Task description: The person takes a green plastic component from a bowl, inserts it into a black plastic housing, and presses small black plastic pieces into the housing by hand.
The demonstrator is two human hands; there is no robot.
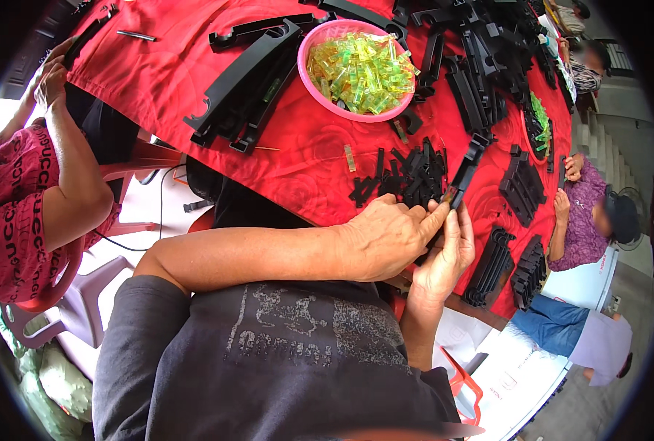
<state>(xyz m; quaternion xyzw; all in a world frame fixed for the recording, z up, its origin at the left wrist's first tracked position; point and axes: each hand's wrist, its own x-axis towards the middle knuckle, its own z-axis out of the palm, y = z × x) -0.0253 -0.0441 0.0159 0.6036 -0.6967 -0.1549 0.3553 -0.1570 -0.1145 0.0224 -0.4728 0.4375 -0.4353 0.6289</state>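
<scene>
While the slender black part (468, 169) slanted over the red-clothed desk (305, 173), the upturned right hand (446, 257) grasped its near end; the left hand (387, 234), forearm (268, 253) crosswise, touched it, grip indeterminate.

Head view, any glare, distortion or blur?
In the head view, black rounds off the corners and outer shapes bend; in the head view, the bright patch at left is washed out and yellow-green pieces glint; in the head view, the reddish smear at the bottom edge is blurred.
</scene>
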